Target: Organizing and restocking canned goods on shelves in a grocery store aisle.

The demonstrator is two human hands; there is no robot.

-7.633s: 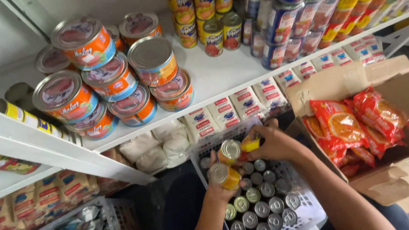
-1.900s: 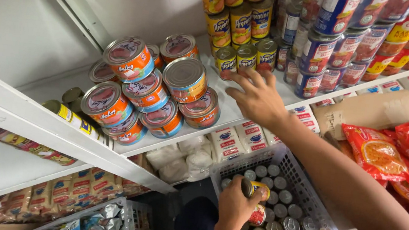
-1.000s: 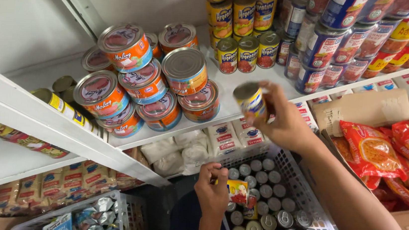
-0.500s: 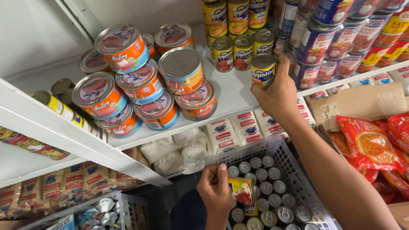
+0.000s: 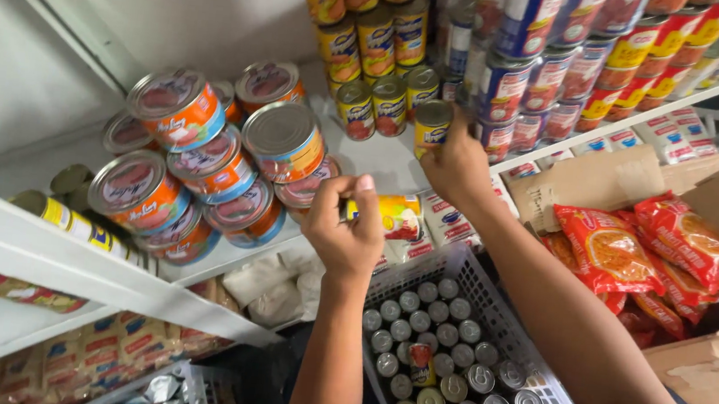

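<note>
My right hand (image 5: 458,166) grips a small yellow can (image 5: 431,123) that stands upright on the white shelf (image 5: 362,155), beside a row of matching small cans (image 5: 373,105). My left hand (image 5: 344,230) is raised in front of the shelf edge and holds another small yellow and red can (image 5: 390,215) lying sideways. Below both hands sits a white plastic basket (image 5: 490,304) filled with several small cans (image 5: 436,367) seen from the top.
Large orange-labelled tins (image 5: 205,161) lie stacked on their sides at the left of the shelf. Tall stacked cans (image 5: 532,52) fill the shelf's right. An open cardboard box (image 5: 713,359) with red snack packets (image 5: 627,254) stands at right. A lower shelf (image 5: 54,357) holds packets.
My right hand has set its can down upright on the shelf beside the row. My left hand has lifted its can from over the basket up to shelf height.
</note>
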